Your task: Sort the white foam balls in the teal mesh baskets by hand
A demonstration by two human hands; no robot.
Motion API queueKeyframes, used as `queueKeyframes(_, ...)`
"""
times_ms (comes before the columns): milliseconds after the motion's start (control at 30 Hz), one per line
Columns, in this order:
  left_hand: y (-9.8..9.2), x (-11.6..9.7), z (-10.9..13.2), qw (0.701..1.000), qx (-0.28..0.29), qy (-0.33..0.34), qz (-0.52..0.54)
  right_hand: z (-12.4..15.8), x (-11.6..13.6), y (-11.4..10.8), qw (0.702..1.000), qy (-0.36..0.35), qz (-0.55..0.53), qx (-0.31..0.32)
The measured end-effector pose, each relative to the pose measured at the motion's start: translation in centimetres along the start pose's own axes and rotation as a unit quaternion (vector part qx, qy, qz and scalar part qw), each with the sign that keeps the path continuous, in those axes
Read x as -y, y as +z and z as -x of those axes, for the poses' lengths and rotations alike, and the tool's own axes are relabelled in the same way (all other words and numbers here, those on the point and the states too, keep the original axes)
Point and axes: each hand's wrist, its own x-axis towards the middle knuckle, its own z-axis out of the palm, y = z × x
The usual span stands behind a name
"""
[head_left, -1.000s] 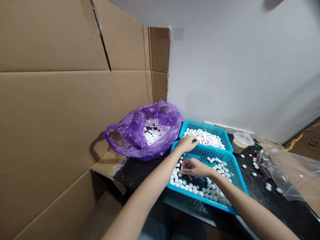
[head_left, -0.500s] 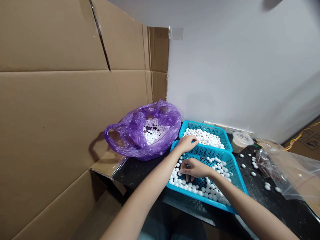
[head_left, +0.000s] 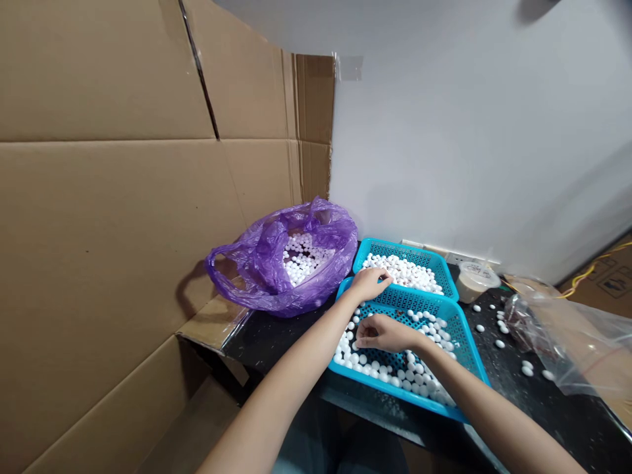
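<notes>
My left hand [head_left: 369, 284] rests where the rims of two turquoise baskets meet, its bent fingers reaching over the white pieces [head_left: 412, 273] in the rear basket [head_left: 451, 282]. Its fingertips are close together; whatever they hold is too small to make out. Inside the front basket [head_left: 469, 342], my right hand [head_left: 382, 332] hovers low with fingers curled and pressed together. What is in that hand is hidden. Small white balls [head_left: 409, 382] lie along the front and right of this basket, with others near the right fingertips.
Left of the baskets, an open purple plastic bag [head_left: 316, 299] holds more white balls. A lidded tub [head_left: 478, 282] stands right of the rear basket. Loose white balls [head_left: 527, 368] and a clear plastic bag [head_left: 582, 336] lie on the black table [head_left: 553, 421]. Cardboard [head_left: 123, 230] walls the left.
My right hand's lower fingers, which pointed down among the balls, are now drawn up into the curl. My left hand has stayed in place.
</notes>
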Motion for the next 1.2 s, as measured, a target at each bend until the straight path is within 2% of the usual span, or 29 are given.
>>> queueKeyframes(1000, 0.0, -0.1, 0.0, 1.0, 0.001, -0.001, -0.001, -0.6, 0.0, 0.7, 0.998, 0.03, 0.036, -0.03)
queueKeyframes(1100, 0.0, -0.1, 0.0, 1.0, 0.001, -0.005, -0.003, -0.2, 0.2, 0.1, 0.999, 0.006, -0.012, -0.031)
queueKeyframes(1200, 0.0, 0.0, -0.1, 1.0, 0.002, -0.005, -0.005, 0.5, 0.9, -1.0, 0.985, -0.002, -0.172, -0.016)
